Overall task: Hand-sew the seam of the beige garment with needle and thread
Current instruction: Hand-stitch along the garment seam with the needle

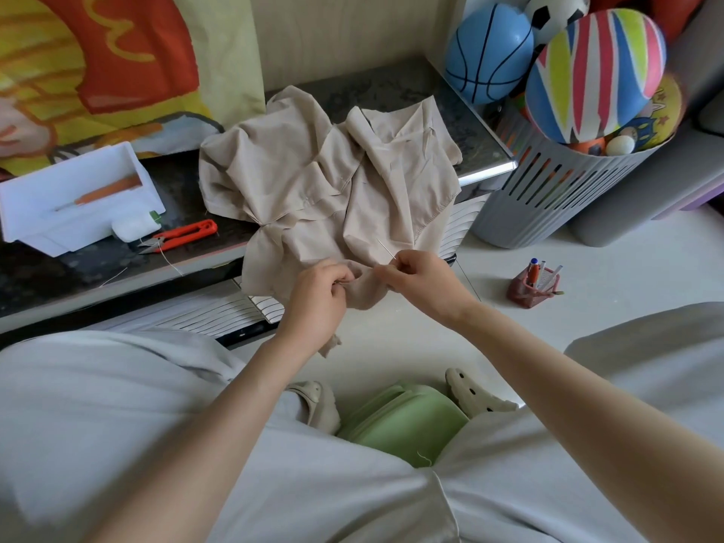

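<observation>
The beige garment [313,178] lies crumpled on the dark low table [58,276], its near edge hanging over the front. My left hand [319,297] pinches a fold of that hanging edge. My right hand [421,278] pinches a thin silver needle [386,248], whose tip points up and to the left over the cloth. The two hands are close together with a small bunch of fabric between them. A thread is too fine to make out at the needle.
Red thread snips [184,233] and a white thread spool [135,227] lie beside a white box [74,197] on the table's left. A grey basket of balls [556,186] stands at the right, a red pen pouch [534,288] on the floor, a green stool [407,421] between my legs.
</observation>
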